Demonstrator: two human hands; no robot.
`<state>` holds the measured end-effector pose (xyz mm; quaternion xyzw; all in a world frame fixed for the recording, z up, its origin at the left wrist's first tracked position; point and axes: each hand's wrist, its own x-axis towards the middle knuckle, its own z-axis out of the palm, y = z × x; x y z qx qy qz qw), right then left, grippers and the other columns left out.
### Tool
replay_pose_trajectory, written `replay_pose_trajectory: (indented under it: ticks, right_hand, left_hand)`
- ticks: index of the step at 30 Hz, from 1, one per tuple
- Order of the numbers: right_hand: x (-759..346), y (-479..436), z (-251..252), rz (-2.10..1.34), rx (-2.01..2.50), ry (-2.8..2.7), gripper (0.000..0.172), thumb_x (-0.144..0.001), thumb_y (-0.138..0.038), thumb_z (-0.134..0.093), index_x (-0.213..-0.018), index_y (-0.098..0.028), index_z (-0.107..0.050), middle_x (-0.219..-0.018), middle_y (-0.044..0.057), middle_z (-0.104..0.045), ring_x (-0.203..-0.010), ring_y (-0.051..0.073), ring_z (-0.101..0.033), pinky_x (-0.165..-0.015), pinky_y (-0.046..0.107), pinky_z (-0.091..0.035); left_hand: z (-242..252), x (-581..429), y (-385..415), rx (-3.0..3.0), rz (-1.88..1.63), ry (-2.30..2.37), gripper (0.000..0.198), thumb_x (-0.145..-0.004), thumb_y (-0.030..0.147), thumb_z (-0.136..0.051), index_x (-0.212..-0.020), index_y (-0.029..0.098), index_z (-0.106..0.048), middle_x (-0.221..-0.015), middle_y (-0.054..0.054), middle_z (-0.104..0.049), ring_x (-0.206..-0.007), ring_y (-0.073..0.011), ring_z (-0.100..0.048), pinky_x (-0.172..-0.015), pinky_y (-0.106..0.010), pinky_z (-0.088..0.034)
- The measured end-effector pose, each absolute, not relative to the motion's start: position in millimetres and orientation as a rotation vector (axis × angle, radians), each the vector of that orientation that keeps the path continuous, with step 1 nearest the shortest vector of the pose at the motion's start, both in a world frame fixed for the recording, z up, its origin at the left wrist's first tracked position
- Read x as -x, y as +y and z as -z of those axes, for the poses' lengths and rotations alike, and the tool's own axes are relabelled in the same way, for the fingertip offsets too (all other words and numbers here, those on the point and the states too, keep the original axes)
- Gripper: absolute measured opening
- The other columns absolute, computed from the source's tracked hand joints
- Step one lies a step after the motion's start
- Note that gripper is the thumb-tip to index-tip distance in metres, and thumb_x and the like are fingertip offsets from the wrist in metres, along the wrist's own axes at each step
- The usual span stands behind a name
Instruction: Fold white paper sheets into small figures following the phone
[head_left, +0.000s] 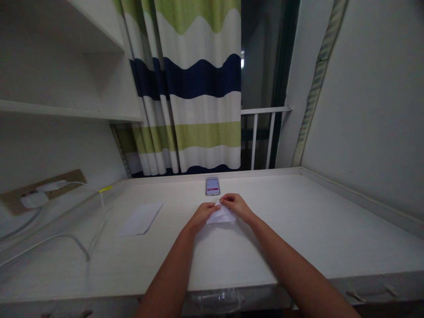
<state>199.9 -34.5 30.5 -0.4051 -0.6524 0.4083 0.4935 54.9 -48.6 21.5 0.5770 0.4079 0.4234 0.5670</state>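
A small folded sheet of white paper (pixel 221 215), roughly triangular with its point away from me, is between my hands over the middle of the desk. My left hand (pixel 204 213) grips its left side, the thumb lying on top of the paper. At the upper tip and right side, my right hand (pixel 236 205) pinches the paper with its fingers bent. The fingers under the sheet are hidden. Just beyond my hands lies a phone (pixel 212 186) with its screen lit.
A stack of white paper (pixel 141 219) lies to the left on the white desk (pixel 318 229). White cables (pixel 79 244) run from plugs in a wall socket (pixel 36 194) at the left. A striped curtain (pixel 205 106) hangs behind the desk, and a shelf (pixel 66 110) juts out at upper left.
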Motion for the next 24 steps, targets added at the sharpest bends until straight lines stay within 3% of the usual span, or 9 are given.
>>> replay_pose_trajectory:
  ticks: [7, 15, 24]
  right_hand:
    - [-200.8, -37.2, -32.2, -1.005, 1.000, -1.654, 0.024, -0.059, -0.035, -0.061, -0.065, -0.011, -0.065, -0.058, 0.002, -0.061, -0.053, 0.011, -0.049, -0.052, 0.023, -0.035]
    - [-201.1, -34.1, -30.4, -0.913, 0.998, -1.714, 0.020, -0.062, -0.032, -0.058, -0.062, -0.012, -0.064, -0.056, 0.001, -0.059, -0.052, 0.010, -0.047, -0.051, 0.022, -0.034]
    - [-199.0, -37.1, -31.0, -0.848, 1.015, -1.714, 0.018, -0.064, -0.030, -0.055, -0.057, -0.014, -0.058, -0.051, -0.002, -0.053, -0.050, 0.009, -0.043, -0.048, 0.021, -0.031]
  left_hand:
    - [-19.3, -55.4, -48.7, -1.393, -0.917, 0.924, 0.032, -0.054, 0.040, -0.065, -0.064, 0.009, -0.061, -0.049, 0.001, -0.053, -0.042, -0.0073, -0.039, -0.043, -0.021, -0.023]
    - [-17.8, -54.0, -49.1, -1.352, -0.867, 0.906, 0.032, -0.056, 0.042, -0.064, -0.063, 0.011, -0.061, -0.048, 0.000, -0.053, -0.043, -0.0090, -0.042, -0.044, -0.022, -0.025]
    - [-19.2, -55.7, -49.1, -1.374, -0.872, 0.922, 0.031, -0.054, 0.040, -0.066, -0.059, 0.010, -0.058, -0.043, 0.003, -0.048, -0.038, -0.0059, -0.036, -0.041, -0.021, -0.020]
